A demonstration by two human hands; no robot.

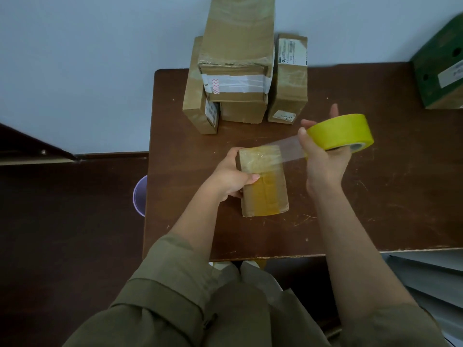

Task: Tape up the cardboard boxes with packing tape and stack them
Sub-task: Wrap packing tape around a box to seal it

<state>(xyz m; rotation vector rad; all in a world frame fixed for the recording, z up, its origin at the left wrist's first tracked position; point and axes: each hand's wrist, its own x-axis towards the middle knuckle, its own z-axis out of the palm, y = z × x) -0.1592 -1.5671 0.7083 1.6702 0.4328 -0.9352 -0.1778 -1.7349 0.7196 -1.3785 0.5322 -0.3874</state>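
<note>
A small cardboard box [268, 194] lies on the brown table [375, 196], with a strip of yellowish tape along its top. My left hand [230, 176] grips its left side, thumb pressed on the top. My right hand [323, 161] holds a yellow roll of packing tape [342, 131] raised to the right of the box. A clear stretch of tape [292, 149] runs from the roll down to the box's far end. At the table's back stands a pile of taped cardboard boxes [238, 58].
A tall narrow box [288, 78] stands right of the pile and a flat one [198, 96] leans on its left. A green box [441, 68] sits at the far right corner. A purple bin [139, 196] is beside the table's left edge.
</note>
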